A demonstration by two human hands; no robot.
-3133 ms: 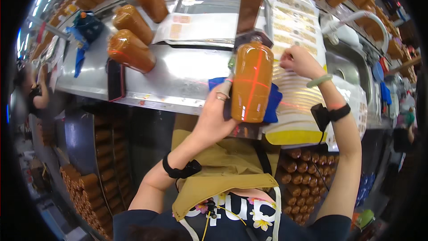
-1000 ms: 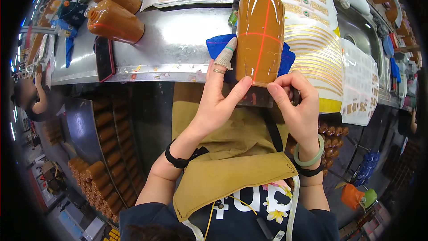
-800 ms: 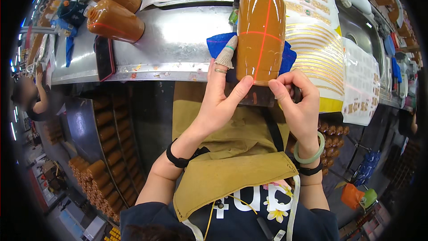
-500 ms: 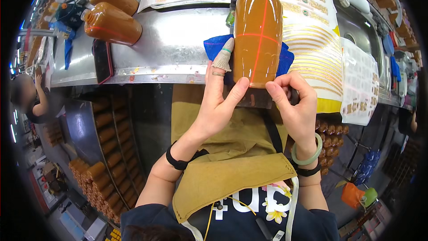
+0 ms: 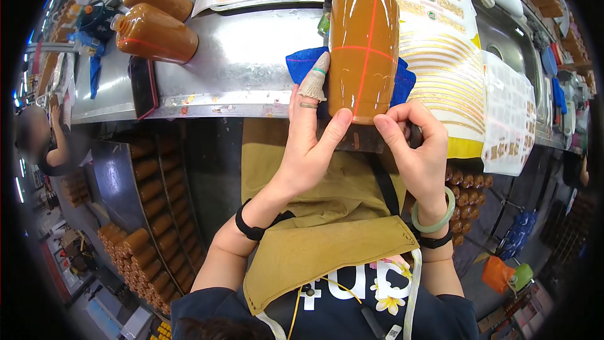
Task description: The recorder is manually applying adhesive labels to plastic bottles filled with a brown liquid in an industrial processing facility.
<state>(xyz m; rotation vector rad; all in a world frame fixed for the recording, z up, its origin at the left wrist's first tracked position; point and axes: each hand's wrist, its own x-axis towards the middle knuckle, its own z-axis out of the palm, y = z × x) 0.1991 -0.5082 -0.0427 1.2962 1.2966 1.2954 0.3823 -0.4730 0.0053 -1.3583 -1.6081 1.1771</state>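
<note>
A glossy brown bottle [image 5: 349,82] lies with its neck pointing away from me and its base towards me. Two red light lines cross on its surface. Blue cloth [image 5: 304,64] sticks out from under it on both sides. My left hand [image 5: 305,148] grips the lower left of the bottle, thumb at the base edge and index finger along the side. That finger wears a pale fabric finger sleeve [image 5: 313,83]. At the lower right of the base, my right hand [image 5: 423,145] has its thumb against the edge and its fingers curled, partly hidden.
More brown bottles [image 5: 160,34] lie on the metal worktop [image 5: 251,66] at left, near a dark phone [image 5: 144,87]. Gold-patterned sheets [image 5: 443,82] and a pale decal sheet [image 5: 511,116] lie at right, beside a sink [image 5: 516,44]. Racked bottles [image 5: 129,252] stand below left.
Both hands and the bottle keep nearly the same pose. The surroundings shift very slightly in the picture.
</note>
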